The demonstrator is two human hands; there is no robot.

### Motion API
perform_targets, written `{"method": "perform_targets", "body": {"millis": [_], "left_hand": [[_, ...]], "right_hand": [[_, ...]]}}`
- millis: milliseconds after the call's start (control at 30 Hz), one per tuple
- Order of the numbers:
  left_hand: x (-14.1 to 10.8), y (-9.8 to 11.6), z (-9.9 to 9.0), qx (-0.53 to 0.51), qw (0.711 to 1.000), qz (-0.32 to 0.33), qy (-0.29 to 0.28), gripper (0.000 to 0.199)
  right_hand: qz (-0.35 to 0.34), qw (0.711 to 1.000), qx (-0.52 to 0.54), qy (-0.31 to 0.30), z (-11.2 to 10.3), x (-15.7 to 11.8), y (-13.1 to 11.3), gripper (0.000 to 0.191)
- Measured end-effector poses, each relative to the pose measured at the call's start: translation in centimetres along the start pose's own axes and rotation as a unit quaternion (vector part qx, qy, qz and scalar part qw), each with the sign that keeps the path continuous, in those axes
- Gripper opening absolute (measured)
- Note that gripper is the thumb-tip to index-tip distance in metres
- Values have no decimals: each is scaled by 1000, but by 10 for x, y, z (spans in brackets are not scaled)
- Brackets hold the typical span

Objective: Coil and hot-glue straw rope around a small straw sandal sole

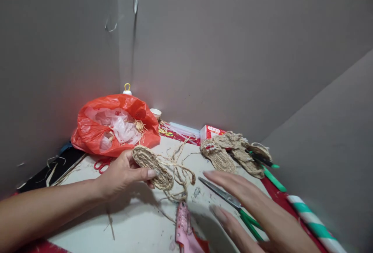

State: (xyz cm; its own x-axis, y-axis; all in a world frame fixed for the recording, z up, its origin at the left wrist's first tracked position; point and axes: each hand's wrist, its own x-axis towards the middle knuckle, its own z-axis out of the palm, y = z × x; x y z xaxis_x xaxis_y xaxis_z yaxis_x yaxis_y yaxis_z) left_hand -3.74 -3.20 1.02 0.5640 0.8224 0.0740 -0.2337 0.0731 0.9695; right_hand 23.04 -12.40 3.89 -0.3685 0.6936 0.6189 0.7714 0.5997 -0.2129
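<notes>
My left hand (pixel 128 173) holds a coiled, sole-shaped piece of braided straw rope (pixel 153 167), thumb on its near face and fingers behind. Loose rope strands (pixel 182 167) trail from the coil to its right across the white work surface. My right hand (pixel 247 206) hovers at the lower right with its fingers apart, holding nothing. Partly behind it, green-handled scissors (pixel 224 194) lie with their blades toward the coil. A pink glue gun (pixel 185 225) lies between my hands at the bottom, its nozzle close to the strands.
An open red plastic bag (pixel 116 124) of white plastic and straw bits stands at the back left, with red-handled scissors (pixel 101 164) in front. Several braided soles (pixel 221 156) lie back right, by a red and white box (pixel 211 131). A green-and-white striped roll (pixel 314 222) lies right.
</notes>
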Motion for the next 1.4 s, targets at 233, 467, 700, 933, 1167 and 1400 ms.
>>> {"method": "perform_targets", "body": {"millis": [233, 467, 700, 933, 1167, 1400], "left_hand": [[-4, 2, 4, 16, 1000, 1, -17, 20], [-4, -1, 7, 5, 1000, -20, 3, 21], [-4, -5, 9, -18, 1000, -22, -6, 19], [-4, -7, 10, -48, 998, -33, -13, 17], [-6, -5, 14, -68, 997, -30, -15, 13], [-6, -5, 14, -77, 996, -39, -8, 15]], "right_hand": [[99, 969, 219, -54, 40, 33, -6, 33], [24, 975, 213, 52, 44, 31, -17, 26], [-65, 982, 167, 57, 54, 21, -14, 43], [-96, 984, 141, 49, 51, 21, -12, 42], [-84, 987, 123, 65, 52, 17, -16, 36], [-82, 986, 121, 83, 56, 17, -17, 29]]}}
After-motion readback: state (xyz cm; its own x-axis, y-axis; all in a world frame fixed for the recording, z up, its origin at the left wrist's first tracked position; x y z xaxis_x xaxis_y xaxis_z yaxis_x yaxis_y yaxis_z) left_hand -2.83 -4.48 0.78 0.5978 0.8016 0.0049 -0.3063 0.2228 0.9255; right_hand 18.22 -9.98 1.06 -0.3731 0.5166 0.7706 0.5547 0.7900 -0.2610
